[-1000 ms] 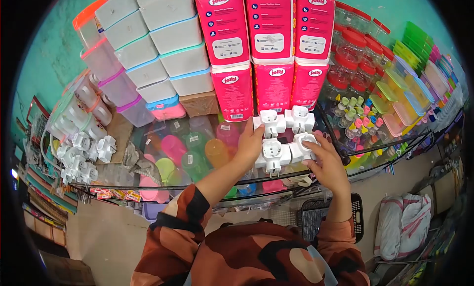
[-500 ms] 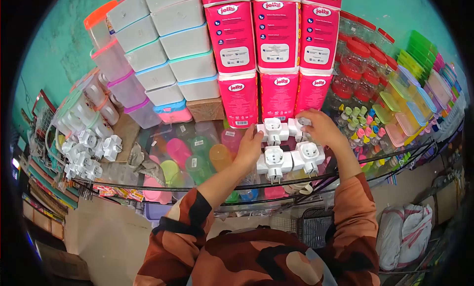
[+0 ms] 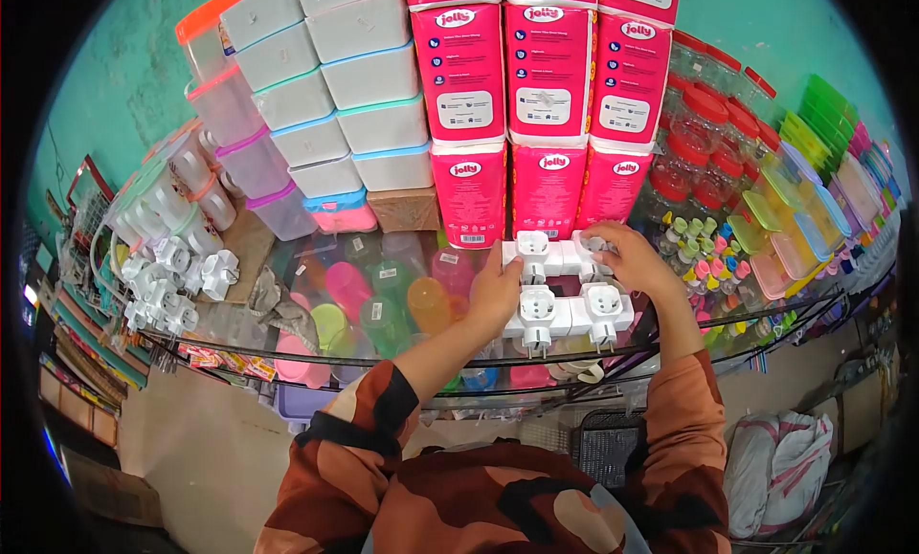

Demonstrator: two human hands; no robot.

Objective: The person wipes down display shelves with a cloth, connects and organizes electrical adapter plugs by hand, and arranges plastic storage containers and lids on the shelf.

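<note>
Four-way white plug adapters stand in two short rows on the glass counter (image 3: 421, 253). In the back row, my left hand (image 3: 495, 291) holds the left end of the back-left plug adapter (image 3: 533, 252) between thumb and fingers. My right hand (image 3: 634, 257) curls over the back-right plug adapter (image 3: 586, 257), covering part of it. Nearer my body, the front-left plug adapter (image 3: 538, 308) and the front-right plug adapter (image 3: 604, 305) sit side by side, sockets up and pins toward me. Neighbouring adapters appear to touch.
Pink tissue packs (image 3: 548, 195) stand stacked right behind the adapters. More white adapters (image 3: 168, 281) lie heaped at left near cups. Lidded boxes (image 3: 373, 119) rise at back left; red-lidded jars (image 3: 704, 123) stand at right. The counter's dark front edge (image 3: 383, 361) runs before me.
The front adapters have come together and sit straighter in line. My right hand has shifted slightly with the back-right adapter. The whole view has moved a little.
</note>
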